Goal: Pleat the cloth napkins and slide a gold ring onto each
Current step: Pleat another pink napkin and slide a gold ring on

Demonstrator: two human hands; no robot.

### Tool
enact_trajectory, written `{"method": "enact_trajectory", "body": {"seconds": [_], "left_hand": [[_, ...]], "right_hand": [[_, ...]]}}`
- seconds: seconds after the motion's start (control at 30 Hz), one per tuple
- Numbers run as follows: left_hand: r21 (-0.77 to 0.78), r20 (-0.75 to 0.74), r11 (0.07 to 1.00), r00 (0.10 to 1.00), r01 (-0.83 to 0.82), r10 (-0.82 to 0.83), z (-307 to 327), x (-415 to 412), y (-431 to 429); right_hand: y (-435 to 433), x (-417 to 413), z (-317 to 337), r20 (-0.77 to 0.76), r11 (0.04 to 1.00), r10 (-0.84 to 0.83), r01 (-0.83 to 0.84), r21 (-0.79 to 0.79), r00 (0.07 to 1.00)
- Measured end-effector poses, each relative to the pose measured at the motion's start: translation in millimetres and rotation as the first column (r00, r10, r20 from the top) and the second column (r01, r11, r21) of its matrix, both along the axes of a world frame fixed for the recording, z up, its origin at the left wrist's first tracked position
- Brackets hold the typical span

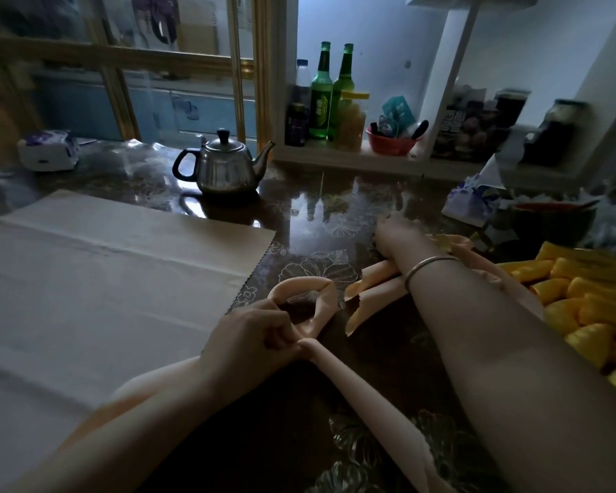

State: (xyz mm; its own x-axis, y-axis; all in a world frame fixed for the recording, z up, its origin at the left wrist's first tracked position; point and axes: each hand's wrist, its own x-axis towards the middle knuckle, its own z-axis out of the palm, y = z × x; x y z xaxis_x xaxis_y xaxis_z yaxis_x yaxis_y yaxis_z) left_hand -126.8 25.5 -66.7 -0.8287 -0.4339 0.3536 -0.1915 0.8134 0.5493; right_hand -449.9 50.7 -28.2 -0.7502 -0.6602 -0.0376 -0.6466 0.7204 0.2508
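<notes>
**Napkin folding, mid-pinch**

The dark, glossy flower-print surface (pixel 335 215) was mostly taken up on its left side by a big cream cloth (pixel 104 279), spread flat with fold lines showing. A heap of yellow pieces (pixel 591 307) sat along the right edge; couldn't tell what they were.

The peach napkin (pixel 356 389) was gathered into a long narrow strip near the middle of the near edge. Its far end was bent into a loop, and its tail ran back toward the near edge. The left hand (pixel 253 336) had its fingers curled and was pinching the strip right where the loop closed.

A second napkin (pixel 374 275), also bunched up long, lay just beyond it under the right forearm. The right hand (pixel 393 233) was stretched out toward the far edge and was blurry, so I honestly couldn't tell if it was gripping anything.

A steel teapot (pixel 224 165) stood near the far edge, and a thin bracelet (pixel 427 266) sat on the right wrist.
</notes>
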Motion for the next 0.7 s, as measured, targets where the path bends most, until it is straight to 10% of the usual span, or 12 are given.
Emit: {"method": "enact_trajectory", "body": {"seconds": [0.23,0.43,0.57,0.7], "left_hand": [[-0.186,0.020,0.981,0.999,0.053,-0.050,-1,9,9],[-0.533,0.151,0.835,0.986,0.139,-0.068,4,3,23],[-0.760,0.251,0.609,0.967,0.229,-0.050,16,-7,37],[-0.855,0.328,0.418,0.944,0.308,-0.023,17,-6,48]], "right_hand": [[1,24,-3,-0.193,0.916,0.210,-0.262,-0.304,0.959],[43,82,20,0.208,0.635,0.286,-0.022,-0.772,0.935],[99,132,35,0.665,0.559,0.311,0.435,-0.706,0.679],[168,177,43,0.725,0.524,0.442,0.505,-0.686,0.528]]}}
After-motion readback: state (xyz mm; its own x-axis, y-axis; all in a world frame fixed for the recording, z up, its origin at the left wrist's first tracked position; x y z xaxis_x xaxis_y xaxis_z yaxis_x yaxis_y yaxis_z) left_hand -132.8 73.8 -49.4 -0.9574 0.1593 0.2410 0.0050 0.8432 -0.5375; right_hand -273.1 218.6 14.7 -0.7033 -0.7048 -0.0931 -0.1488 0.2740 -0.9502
